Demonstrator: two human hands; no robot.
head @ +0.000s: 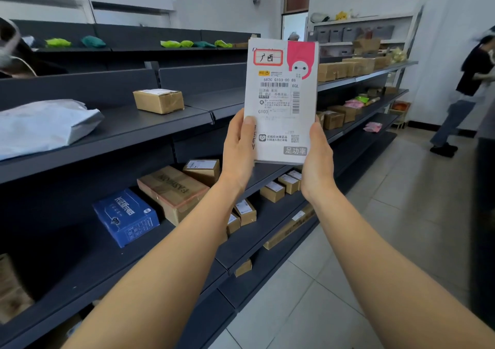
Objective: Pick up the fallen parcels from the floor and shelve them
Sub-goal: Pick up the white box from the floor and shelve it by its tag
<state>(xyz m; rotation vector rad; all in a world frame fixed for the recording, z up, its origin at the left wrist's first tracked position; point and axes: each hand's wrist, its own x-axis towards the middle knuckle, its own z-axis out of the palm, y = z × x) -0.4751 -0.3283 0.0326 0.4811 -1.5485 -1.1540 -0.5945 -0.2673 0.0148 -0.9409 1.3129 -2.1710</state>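
Evidently one white parcel is already off the floor, held upright between the left hand and right hand, both closed on its lower edges, with the dark shelves just beyond them awaiting it.

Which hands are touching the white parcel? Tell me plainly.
Touching, both. The head view shows the left hand wrapped on the white parcel's lower left edge, thumb across its face, and the right hand pressed to its lower right edge.
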